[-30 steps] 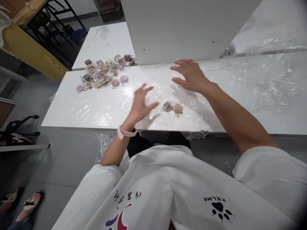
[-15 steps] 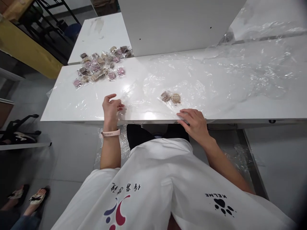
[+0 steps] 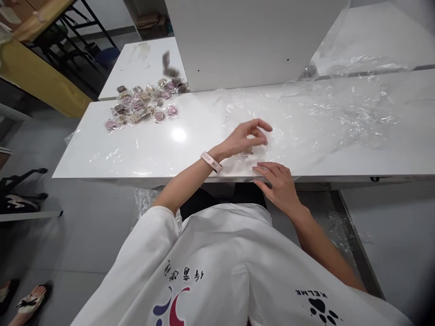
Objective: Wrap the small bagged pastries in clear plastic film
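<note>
My left hand (image 3: 249,136) reaches across to the middle of the white table, index finger stretched and the other fingers curled in on clear plastic film (image 3: 234,115). Under and beside it lie small wrapped pieces (image 3: 249,154), mostly hidden by the hand and the film. My right hand (image 3: 277,181) rests at the table's front edge, just right of those pieces. Its fingers are spread and touch the film's edge, with the thumb apart. A pile of small wrapped sweets (image 3: 137,104), pink, tan and brown, lies at the table's left.
A tall white panel (image 3: 251,40) stands at the back of the table. More crumpled clear film (image 3: 367,113) covers the right side. Blurred brown pieces (image 3: 170,68) hang above the pile. Another person's foot (image 3: 32,299) shows at lower left.
My left hand has swung right, from the table's left-middle to over the two wrapped pieces, bringing the film's left edge across. Blurred pieces have appeared above the pile. My right hand stays nearly in place.
</note>
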Demonstrator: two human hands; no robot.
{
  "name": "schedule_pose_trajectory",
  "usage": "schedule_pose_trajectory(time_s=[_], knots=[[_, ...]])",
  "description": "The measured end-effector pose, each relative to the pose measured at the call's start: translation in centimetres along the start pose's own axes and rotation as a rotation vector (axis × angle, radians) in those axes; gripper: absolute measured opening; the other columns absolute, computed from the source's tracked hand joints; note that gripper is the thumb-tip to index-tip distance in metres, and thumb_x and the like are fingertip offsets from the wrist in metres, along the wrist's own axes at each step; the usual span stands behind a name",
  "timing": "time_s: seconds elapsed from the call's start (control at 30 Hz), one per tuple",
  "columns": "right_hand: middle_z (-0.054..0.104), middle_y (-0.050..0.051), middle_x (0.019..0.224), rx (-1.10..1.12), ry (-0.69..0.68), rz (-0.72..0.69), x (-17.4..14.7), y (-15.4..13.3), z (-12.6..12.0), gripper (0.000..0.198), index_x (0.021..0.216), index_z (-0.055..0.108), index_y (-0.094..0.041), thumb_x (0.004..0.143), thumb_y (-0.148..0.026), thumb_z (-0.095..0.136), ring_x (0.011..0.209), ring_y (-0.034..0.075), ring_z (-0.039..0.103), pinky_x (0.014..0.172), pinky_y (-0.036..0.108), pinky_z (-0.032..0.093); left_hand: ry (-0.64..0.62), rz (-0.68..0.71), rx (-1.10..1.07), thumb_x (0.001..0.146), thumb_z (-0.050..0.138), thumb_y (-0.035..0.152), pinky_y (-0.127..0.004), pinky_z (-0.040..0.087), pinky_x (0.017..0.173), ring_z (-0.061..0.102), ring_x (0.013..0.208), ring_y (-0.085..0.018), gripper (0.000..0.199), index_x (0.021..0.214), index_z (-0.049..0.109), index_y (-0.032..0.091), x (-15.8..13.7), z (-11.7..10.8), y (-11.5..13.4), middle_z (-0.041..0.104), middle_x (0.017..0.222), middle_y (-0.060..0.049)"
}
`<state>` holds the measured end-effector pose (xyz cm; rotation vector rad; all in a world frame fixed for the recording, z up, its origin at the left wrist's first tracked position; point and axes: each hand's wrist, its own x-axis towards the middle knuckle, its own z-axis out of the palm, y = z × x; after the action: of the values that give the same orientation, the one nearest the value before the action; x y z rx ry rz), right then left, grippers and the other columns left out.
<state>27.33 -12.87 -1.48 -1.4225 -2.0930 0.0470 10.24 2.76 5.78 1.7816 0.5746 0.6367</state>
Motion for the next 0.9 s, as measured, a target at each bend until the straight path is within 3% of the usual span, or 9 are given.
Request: schedule_pose_trajectory(time_s=[0.13, 0.27, 0.4, 0.47, 0.53, 0.6, 0.73, 0.8, 0.9], knots=[[0.065, 0.009, 0.136, -0.131, 0.045, 0.112, -3.0, 1.2, -1.4, 0.047, 0.139, 0.056, -0.039, 0.094, -0.029, 0.060, 0.124, 0.038, 0.059, 0.099, 0.061, 0.045, -0.214, 0.061, 0.440, 0.096, 0.048, 0.025, -0.060, 0.001, 0.128, 0.069, 0.115, -0.021, 0.034, 0.130, 0.054, 0.022, -2.1, -0.4, -1.9, 0.075, 0.115, -0.005], [0.075, 0.005, 0.103, -0.124, 0.195, 0.178, -3.3, 2.8, -2.7, 0.030, 0.118, 0.070, -0.041, 0.094, -0.026, 0.059, 0.090, 0.032, 0.068, 0.079, 0.053, 0.051, -0.295, 0.130, 0.618, 0.094, 0.057, 0.041, -0.059, -0.002, 0.129, 0.048, 0.144, -0.028, 0.058, 0.147, 0.041, 0.023, -4.2, -1.3, -2.8, 0.060, 0.146, -0.010], [0.073, 0.005, 0.096, 0.024, 0.345, 0.260, 2.9, 2.4, -4.4, 0.021, 0.108, 0.074, -0.036, 0.097, -0.031, 0.056, 0.078, 0.027, 0.066, 0.067, 0.044, 0.052, -0.276, 0.170, 0.679, 0.092, 0.062, 0.050, -0.056, 0.006, 0.130, 0.041, 0.148, -0.029, 0.065, 0.148, 0.042, 0.022, -4.5, -1.1, -3.9, 0.052, 0.153, -0.013], [0.073, 0.006, 0.097, 0.124, 0.348, 0.213, 7.6, 1.6, -4.5, 0.019, 0.101, 0.075, -0.033, 0.097, -0.033, 0.057, 0.083, 0.026, 0.067, 0.072, 0.043, 0.053, -0.247, 0.198, 0.717, 0.093, 0.063, 0.048, -0.056, 0.009, 0.130, 0.045, 0.146, -0.028, 0.060, 0.144, 0.047, 0.021, -4.5, -0.9, -4.5, 0.055, 0.150, -0.013], [0.073, 0.006, 0.097, 0.260, 0.252, 0.089, 12.3, 1.0, -3.5, 0.017, 0.094, 0.075, -0.029, 0.095, -0.032, 0.058, 0.095, 0.025, 0.067, 0.085, 0.043, 0.054, -0.229, 0.214, 0.769, 0.094, 0.062, 0.047, -0.057, 0.013, 0.128, 0.051, 0.140, -0.030, 0.052, 0.136, 0.053, 0.018, -4.4, -0.8, -5.0, 0.062, 0.141, -0.015], [0.074, 0.005, 0.100, 0.449, 0.025, -0.019, 16.0, 0.8, -1.5, 0.015, 0.089, 0.075, -0.026, 0.092, -0.031, 0.061, 0.102, 0.025, 0.067, 0.093, 0.043, 0.052, -0.220, 0.206, 0.817, 0.095, 0.060, 0.044, -0.058, 0.024, 0.123, 0.058, 0.130, -0.032, 0.043, 0.126, 0.059, 0.015, -4.3, -0.7, -5.5, 0.068, 0.128, -0.017], [0.074, 0.004, 0.091, 0.781, -0.556, 0.041, 19.5, 2.0, 3.4, 0.017, 0.088, 0.077, -0.022, 0.082, -0.036, 0.071, 0.086, 0.021, 0.067, 0.078, 0.036, 0.054, -0.208, 0.197, 0.877, 0.099, 0.056, 0.036, -0.049, 0.048, 0.103, 0.063, 0.120, -0.031, 0.034, 0.125, 0.060, 0.015, -4.5, -0.1, -5.5, 0.069, 0.127, -0.016], [0.074, 0.004, 0.088, 0.862, -0.658, 0.122, 19.8, 2.9, 5.0, 0.021, 0.090, 0.077, -0.021, 0.080, -0.039, 0.073, 0.081, 0.019, 0.065, 0.073, 0.033, 0.052, -0.177, 0.235, 0.941, 0.101, 0.051, 0.026, -0.049, 0.048, 0.104, 0.062, 0.124, -0.030, 0.029, 0.127, 0.059, 0.016, -5.2, 0.2, -5.1, 0.065, 0.135, -0.016], [0.074, 0.004, 0.092, 0.916, -0.655, 0.164, 19.5, 3.7, 5.7, 0.021, 0.090, 0.077, -0.021, 0.078, -0.038, 0.075, 0.084, 0.018, 0.066, 0.075, 0.032, 0.052, -0.090, 0.296, 1.028, 0.102, 0.044, 0.014, -0.050, 0.043, 0.113, 0.055, 0.134, -0.027, 0.026, 0.122, 0.060, 0.018, -7.0, 0.3, -4.2, 0.062, 0.141, -0.015]])
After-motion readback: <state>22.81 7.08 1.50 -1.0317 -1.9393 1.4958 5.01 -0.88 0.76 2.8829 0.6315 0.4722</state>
